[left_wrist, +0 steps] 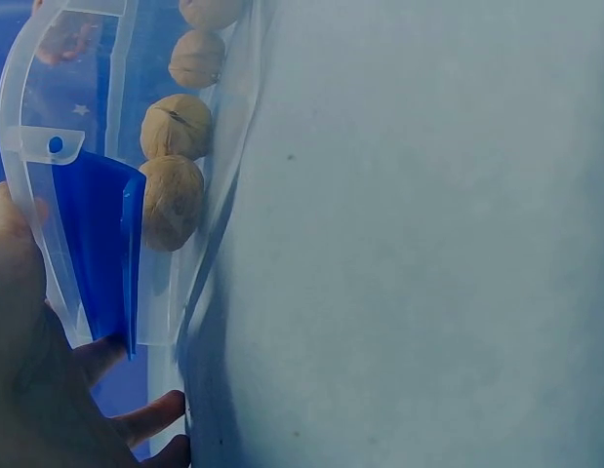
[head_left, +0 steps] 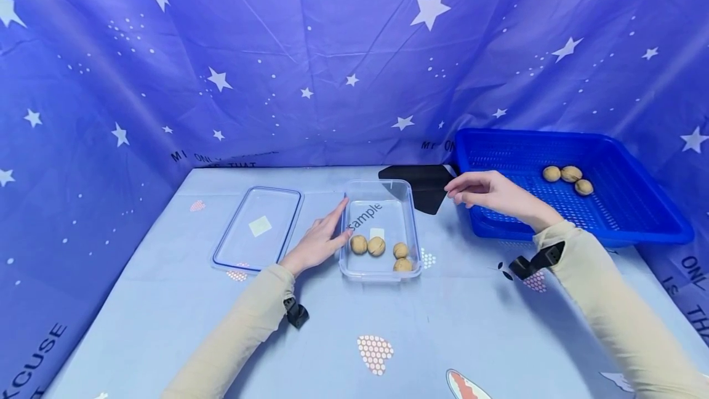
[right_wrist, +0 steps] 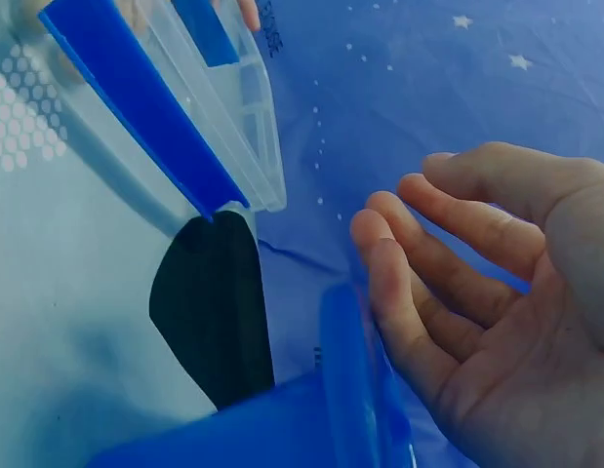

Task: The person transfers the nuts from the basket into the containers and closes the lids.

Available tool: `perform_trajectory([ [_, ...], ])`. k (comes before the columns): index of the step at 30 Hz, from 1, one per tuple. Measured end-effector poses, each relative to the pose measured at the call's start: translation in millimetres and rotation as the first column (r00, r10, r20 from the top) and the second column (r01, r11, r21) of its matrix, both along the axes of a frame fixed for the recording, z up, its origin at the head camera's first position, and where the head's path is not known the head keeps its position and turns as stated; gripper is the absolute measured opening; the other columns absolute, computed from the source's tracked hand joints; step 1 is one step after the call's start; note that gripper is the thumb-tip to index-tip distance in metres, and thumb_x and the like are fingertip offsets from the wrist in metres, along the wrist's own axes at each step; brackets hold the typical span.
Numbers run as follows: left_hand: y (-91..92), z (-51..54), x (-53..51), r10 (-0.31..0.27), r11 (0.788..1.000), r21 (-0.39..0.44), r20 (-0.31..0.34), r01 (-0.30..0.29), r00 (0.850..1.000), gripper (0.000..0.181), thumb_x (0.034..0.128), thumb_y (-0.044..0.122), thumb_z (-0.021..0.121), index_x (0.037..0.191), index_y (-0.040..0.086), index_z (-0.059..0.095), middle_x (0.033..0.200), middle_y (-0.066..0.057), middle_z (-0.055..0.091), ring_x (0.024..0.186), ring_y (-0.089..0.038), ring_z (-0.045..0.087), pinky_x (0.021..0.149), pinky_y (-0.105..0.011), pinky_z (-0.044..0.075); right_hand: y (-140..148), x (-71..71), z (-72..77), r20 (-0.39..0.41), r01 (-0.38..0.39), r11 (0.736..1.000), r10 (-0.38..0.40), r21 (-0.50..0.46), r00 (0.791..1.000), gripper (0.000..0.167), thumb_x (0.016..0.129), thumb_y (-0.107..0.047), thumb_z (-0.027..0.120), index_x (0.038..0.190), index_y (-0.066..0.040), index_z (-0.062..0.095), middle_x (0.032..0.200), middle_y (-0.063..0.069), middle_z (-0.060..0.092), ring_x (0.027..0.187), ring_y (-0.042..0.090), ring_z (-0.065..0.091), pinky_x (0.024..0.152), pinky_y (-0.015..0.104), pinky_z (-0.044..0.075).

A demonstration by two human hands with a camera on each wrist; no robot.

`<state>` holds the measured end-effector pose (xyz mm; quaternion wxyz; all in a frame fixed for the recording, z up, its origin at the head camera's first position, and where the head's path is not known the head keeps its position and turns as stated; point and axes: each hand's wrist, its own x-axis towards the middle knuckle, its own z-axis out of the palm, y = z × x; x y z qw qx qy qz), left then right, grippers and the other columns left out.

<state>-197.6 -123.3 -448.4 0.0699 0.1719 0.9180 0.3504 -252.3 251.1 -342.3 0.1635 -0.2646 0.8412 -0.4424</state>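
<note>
1. A clear, rectangular box of smooth plastic with rounded corners is set near the middle of the table, which is covered by pale blue printed cloth; a flat blue flap is seen at its side.
2. Four round, tan walnuts with ridged, seamed shells are held on the box's floor, two side by side at the left and two at the right, near the front wall.
3. The box's left wall is touched by the left hand, its fingers extended and spread apart.
4. Nothing is gripped by the right hand; its fingers are loosely curved, with the hand raised at the left rim of a deep blue, perforated plastic basket.
5. Three more walnuts are grouped inside the basket, towards its right.
6. A flat, transparent lid edged in blue is laid left of the box, marked by a pale square.
7. A black, angular, flat piece is partly covered by the box's far corner.
</note>
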Motion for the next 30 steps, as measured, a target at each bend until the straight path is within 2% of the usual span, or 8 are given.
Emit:
perform_trajectory([
  [10, 0.8, 0.6, 0.6, -0.004, 1.0, 0.019, 0.011, 0.004, 1.0, 0.071, 0.1013, 0.041, 0.045, 0.157, 0.024, 0.005, 0.158, -0.007, 0.018, 0.137, -0.042, 0.027, 0.11, -0.061, 0.016, 26, -4.6, 10.8, 0.02, 0.059, 0.998, -0.059, 0.01, 0.998, 0.032, 0.1, -0.017, 0.055, 0.126, 0.003, 0.057, 0.115, 0.015, 0.066, 0.096, 0.025, 0.065, 0.08, 0.036, 0.055],
  [16, 0.4, 1.6, 1.6, -0.008, 1.0, 0.016, 0.018, 0.008, 1.0, 0.07, 0.1017, 0.04, 0.044, 0.157, 0.026, 0.003, 0.159, -0.007, 0.016, 0.141, -0.037, 0.021, 0.113, -0.058, 0.01, 40, -8.2, 19.1, 0.001, 0.069, 0.998, -0.069, 0.002, 0.998, 0.034, 0.1, -0.014, 0.054, 0.127, 0.007, 0.055, 0.116, 0.016, 0.066, 0.099, 0.022, 0.065, 0.079, 0.029, 0.055],
  [19, 0.4, 2.5, 2.0, -0.011, 1.0, 0.016, 0.021, 0.011, 1.0, 0.07, 0.102, 0.038, 0.044, 0.157, 0.026, 0.002, 0.159, -0.007, 0.015, 0.142, -0.036, 0.019, 0.113, -0.058, 0.008, 47, -9.6, 25.0, -0.007, 0.08, 0.996, -0.08, 0.029, 0.997, 0.036, 0.1, -0.014, 0.054, 0.127, 0.009, 0.053, 0.114, 0.013, 0.067, 0.097, 0.017, 0.065, 0.077, 0.027, 0.055],
  [24, 0.3, 4.0, 2.7, -0.02, 1.0, 0.02, 0.016, 0.02, 1.0, 0.07, 0.1022, 0.038, 0.044, 0.157, 0.025, 0.003, 0.159, -0.006, 0.015, 0.143, -0.032, 0.018, 0.113, -0.057, 0.007, 56, -10.1, 34.3, -0.012, 0.142, 0.984, -0.142, 0.106, 0.99, 0.036, 0.1, -0.018, 0.055, 0.129, 0.004, 0.054, 0.113, 0.008, 0.067, 0.095, 0.012, 0.064, 0.077, 0.026, 0.054],
  [30, 0.4, 2.7, 2.7, -0.011, 1.0, 0.028, 0.004, 0.011, 1.0, 0.07, 0.1018, 0.039, 0.045, 0.157, 0.023, 0.006, 0.158, -0.007, 0.017, 0.141, -0.036, 0.021, 0.112, -0.06, 0.011, 68, -13.3, 39.1, -0.053, 0.196, 0.966, -0.19, 0.169, 0.98, 0.035, 0.1, -0.019, 0.055, 0.129, 0.001, 0.056, 0.115, 0.013, 0.065, 0.093, 0.011, 0.064, 0.075, 0.026, 0.054],
])
